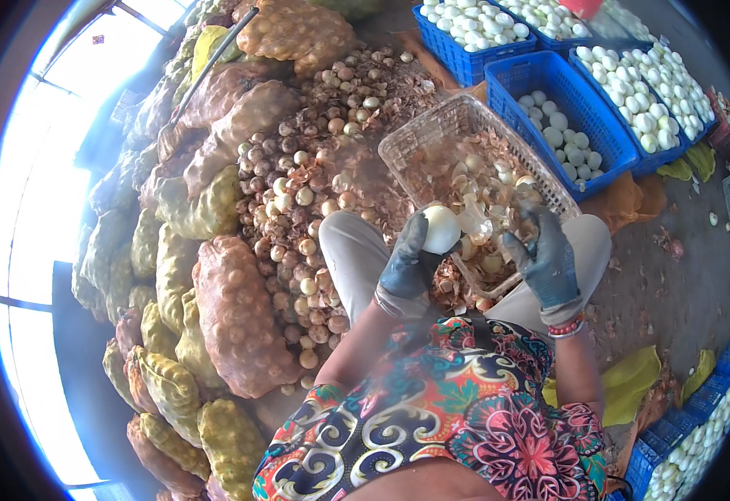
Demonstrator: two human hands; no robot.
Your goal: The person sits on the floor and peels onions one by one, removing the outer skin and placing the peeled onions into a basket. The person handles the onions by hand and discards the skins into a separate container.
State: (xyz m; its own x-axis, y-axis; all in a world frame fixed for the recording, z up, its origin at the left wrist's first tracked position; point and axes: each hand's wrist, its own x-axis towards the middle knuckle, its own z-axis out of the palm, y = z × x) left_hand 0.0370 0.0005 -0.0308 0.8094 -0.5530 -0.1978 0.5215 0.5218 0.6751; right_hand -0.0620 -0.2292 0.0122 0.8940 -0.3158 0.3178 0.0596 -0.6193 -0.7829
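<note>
My left hand (410, 263), in a grey-blue work glove, holds a peeled white onion (441, 230) over the near left part of a mesh-sided plastic basket (396, 150). Loose papery onion skin (476, 224) shows between the hands, to the right of the onion. My right hand (543, 260), gloved too, is raised over the basket's near right side with its thumb apart from its fingers; whether it holds anything small is blurred. Inside the basket lie onion skins (427, 164) and several onions.
Unpeeled onions (289, 206) are heaped on the left, beside stacked mesh sacks of onions (236, 319). A broom (169, 141) leans on the sacks. A blue crate (596, 134), partly filled with peeled onions, stands beyond the basket, near fuller crates (678, 141). Yellow sacking (631, 385) lies right.
</note>
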